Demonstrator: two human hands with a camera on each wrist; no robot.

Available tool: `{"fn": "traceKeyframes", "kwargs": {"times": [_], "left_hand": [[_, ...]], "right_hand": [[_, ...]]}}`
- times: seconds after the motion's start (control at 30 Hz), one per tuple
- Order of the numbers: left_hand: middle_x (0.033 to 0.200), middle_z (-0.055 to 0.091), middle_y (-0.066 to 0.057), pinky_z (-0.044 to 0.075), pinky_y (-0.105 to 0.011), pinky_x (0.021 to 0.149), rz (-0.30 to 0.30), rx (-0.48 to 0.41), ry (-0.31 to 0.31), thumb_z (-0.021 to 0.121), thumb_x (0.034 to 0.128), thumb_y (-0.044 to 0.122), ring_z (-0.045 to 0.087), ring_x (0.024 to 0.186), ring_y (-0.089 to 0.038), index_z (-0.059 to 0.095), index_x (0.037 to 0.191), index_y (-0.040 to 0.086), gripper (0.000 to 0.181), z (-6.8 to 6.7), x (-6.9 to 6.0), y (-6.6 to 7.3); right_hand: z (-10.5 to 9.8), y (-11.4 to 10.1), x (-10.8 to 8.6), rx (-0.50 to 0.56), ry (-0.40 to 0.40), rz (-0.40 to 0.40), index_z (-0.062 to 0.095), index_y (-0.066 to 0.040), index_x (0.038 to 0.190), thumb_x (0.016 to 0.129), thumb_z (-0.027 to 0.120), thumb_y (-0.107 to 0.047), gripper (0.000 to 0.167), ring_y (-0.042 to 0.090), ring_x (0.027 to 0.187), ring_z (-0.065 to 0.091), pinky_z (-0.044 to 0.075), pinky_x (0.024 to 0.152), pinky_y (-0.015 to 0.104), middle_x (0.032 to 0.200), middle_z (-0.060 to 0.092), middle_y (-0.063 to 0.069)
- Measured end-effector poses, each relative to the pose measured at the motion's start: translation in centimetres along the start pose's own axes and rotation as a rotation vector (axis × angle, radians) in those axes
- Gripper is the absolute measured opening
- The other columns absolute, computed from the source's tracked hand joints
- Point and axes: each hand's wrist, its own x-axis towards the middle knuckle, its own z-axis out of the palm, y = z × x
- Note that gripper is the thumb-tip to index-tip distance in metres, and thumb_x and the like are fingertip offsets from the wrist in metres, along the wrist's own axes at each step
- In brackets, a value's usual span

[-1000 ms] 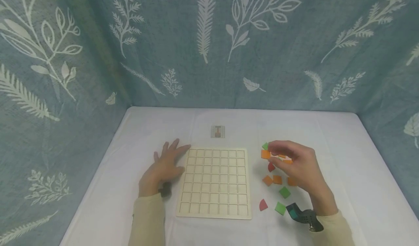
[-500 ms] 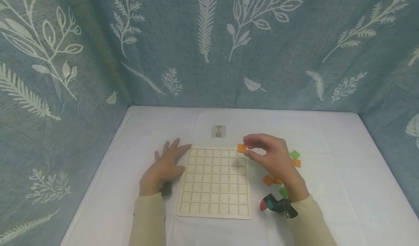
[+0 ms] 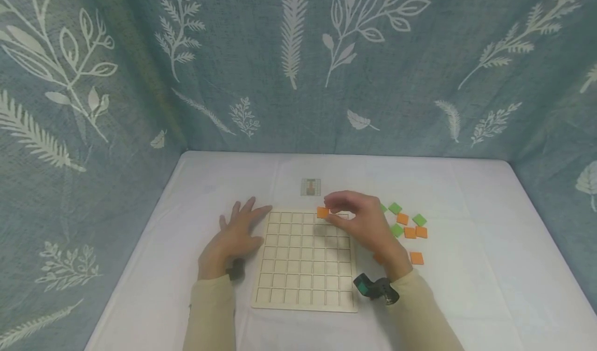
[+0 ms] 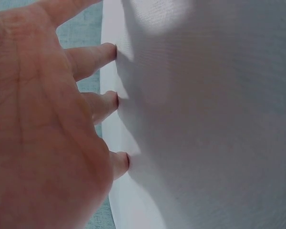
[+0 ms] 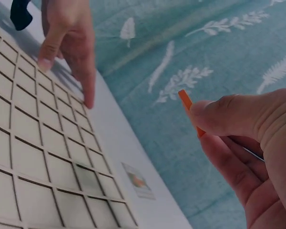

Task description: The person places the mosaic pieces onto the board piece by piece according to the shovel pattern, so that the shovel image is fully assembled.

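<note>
A pale wooden grid board (image 3: pixel 305 260) with square recesses lies on the white table. My right hand (image 3: pixel 356 216) pinches an orange square tile (image 3: pixel 323 212) between thumb and fingers, above the board's far edge. The right wrist view shows the same orange tile (image 5: pixel 191 113) edge-on, held off the board. With fingers spread, my left hand (image 3: pixel 235 237) rests at the board's left edge, thumb and index finger at its rim. In the left wrist view the left hand's other fingertips (image 4: pixel 112 100) touch the white cloth.
Loose orange tiles (image 3: pixel 416 258) and green tiles (image 3: pixel 419 220) lie right of the board, some hidden by the right arm. A small printed card (image 3: pixel 310 187) lies beyond the board. A patterned blue-green curtain (image 3: pixel 261 71) stands behind the table.
My right hand has carried the orange tile leftward from the loose pieces to over the board's far edge. The left hand has stayed in place.
</note>
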Motion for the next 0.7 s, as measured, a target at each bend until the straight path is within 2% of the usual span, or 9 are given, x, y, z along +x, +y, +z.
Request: {"fn": "traceKeyframes", "kwargs": {"times": [0.17, 0.37, 0.5, 0.7], "left_hand": [[0.185, 0.007, -0.020, -0.015, -0.079, 0.127, 0.006, -0.003, 0.001, 0.067, 0.0898, 0.007, -0.010, 0.169, -0.051, 0.043, 0.170, 0.022, 0.085, 0.0, 0.0, -0.1], [0.185, 0.007, -0.020, -0.015, -0.079, 0.127, 0.007, -0.002, -0.002, 0.066, 0.0891, 0.007, -0.010, 0.169, -0.051, 0.042, 0.170, 0.022, 0.086, 0.0, -0.1, -0.1], [0.185, 0.007, -0.020, -0.015, -0.079, 0.127, 0.006, -0.004, -0.002, 0.067, 0.0887, 0.007, -0.011, 0.169, -0.051, 0.042, 0.170, 0.022, 0.086, 0.0, 0.0, -0.2], [0.185, 0.007, -0.020, -0.015, -0.079, 0.127, 0.008, -0.001, -0.003, 0.067, 0.0895, 0.008, -0.011, 0.169, -0.051, 0.042, 0.170, 0.022, 0.085, 0.0, 0.1, -0.1]], "right_hand": [[1.6, 0.6, 0.3, 0.034, -0.024, 0.011, 0.079, -0.007, 0.125, 0.089, 0.087, -0.004, 0.036, 0.020, 0.101, 0.081, 0.066, 0.100, 0.040, 0.117, 0.083, 0.005], [3.5, 1.7, 0.5, 0.040, -0.051, 0.028, 0.080, -0.006, 0.122, 0.089, 0.085, -0.001, 0.034, 0.018, 0.100, 0.080, 0.066, 0.096, 0.034, 0.114, 0.083, 0.005], [4.4, 2.2, 0.4, 0.016, -0.070, 0.044, 0.080, -0.004, 0.123, 0.089, 0.086, -0.003, 0.035, 0.020, 0.104, 0.081, 0.067, 0.096, 0.033, 0.117, 0.083, 0.007], [5.3, 2.6, 0.1, -0.061, -0.085, 0.102, 0.081, -0.008, 0.122, 0.089, 0.089, -0.009, 0.034, 0.017, 0.106, 0.080, 0.066, 0.097, 0.037, 0.117, 0.083, 0.002]]}}
